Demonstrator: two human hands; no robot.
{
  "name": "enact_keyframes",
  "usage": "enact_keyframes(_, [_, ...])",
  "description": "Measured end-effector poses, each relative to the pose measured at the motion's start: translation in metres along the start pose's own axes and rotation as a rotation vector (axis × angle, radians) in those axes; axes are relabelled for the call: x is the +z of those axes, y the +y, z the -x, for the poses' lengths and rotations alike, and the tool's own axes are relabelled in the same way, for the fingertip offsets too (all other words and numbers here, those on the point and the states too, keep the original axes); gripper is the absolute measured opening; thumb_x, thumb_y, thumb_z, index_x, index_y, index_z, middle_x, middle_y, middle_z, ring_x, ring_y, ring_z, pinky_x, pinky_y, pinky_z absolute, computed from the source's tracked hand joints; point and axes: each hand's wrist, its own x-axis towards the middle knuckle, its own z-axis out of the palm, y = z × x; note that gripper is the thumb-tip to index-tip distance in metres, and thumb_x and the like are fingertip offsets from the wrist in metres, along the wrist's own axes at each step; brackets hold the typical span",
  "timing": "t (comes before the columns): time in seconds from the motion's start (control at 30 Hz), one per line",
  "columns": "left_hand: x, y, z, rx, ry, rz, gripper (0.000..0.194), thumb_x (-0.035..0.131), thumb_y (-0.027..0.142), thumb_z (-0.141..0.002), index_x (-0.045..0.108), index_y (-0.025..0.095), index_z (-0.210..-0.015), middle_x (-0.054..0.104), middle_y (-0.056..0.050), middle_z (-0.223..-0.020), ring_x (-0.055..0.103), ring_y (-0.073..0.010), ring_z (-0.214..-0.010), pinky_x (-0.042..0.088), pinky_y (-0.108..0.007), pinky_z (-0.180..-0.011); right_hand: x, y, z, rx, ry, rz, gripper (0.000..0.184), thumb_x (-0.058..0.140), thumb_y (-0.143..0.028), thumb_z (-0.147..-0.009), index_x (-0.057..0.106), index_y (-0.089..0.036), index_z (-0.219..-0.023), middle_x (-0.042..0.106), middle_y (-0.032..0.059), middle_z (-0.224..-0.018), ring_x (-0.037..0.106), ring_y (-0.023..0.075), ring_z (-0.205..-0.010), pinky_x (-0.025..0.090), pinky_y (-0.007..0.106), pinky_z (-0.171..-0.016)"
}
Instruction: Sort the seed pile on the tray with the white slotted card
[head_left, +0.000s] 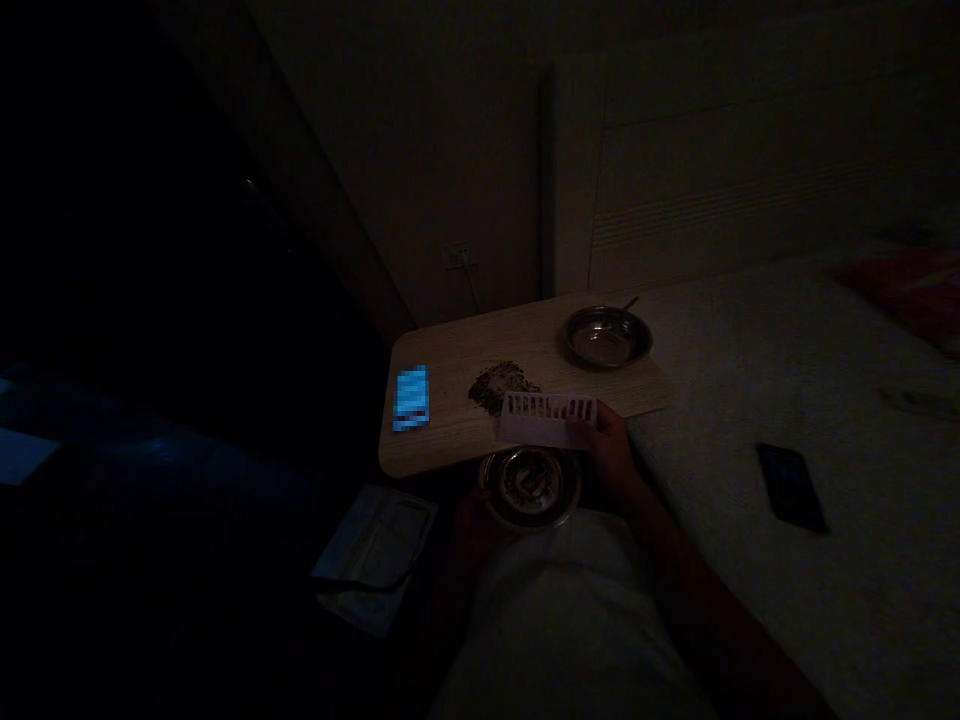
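My right hand (606, 440) is closed on the right end of a white plastic piece with a row of slots (536, 432), held over the board's front edge. Just beyond its left part lies a loose heap of small dark bits (502, 382), perhaps seeds or dry leaves. Below the edge, my left hand (478, 525) grips the left rim of a round metal bowl (574, 492) above my lap. Some dark bits lie inside that bowl. The room is very dark, so the left fingers show only in part.
The wooden tabletop (450, 350) also bears a second metal bowl (606, 345) with a utensil handle, and a lit, blurred screen (411, 398). A dark phone (791, 487) lies on the bed (720, 400) at right. A pale bag (375, 550) is low at left.
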Motion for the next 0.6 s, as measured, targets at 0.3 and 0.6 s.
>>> enact_keyframes(0.3, [0.004,0.003,0.01,0.004,0.17,-0.056,0.032,0.062,0.01,-0.07,0.072,0.017,-0.099,0.079,-0.008,-0.089,0.072,-0.0315,-0.098,0.049,-0.047,-0.098,-0.014,0.0,-0.007,-0.037,0.137,0.017,0.026,0.077,-0.038,-0.067,0.071,-0.02,-0.084,0.074,0.004,-0.082,0.065,0.022,-0.075,0.051,0.033,-0.068])
enact_keyframes(0.6, [0.01,0.005,0.006,0.028,0.211,-0.088,0.028,0.061,0.01,-0.071,0.073,0.015,-0.095,0.079,-0.009,-0.087,0.072,-0.0301,-0.094,0.049,-0.044,-0.098,-0.021,0.009,-0.01,-0.05,0.219,0.051,0.028,0.075,-0.04,-0.068,0.07,-0.019,-0.086,0.072,0.0039,-0.083,0.063,0.0214,-0.075,0.049,0.035,-0.073])
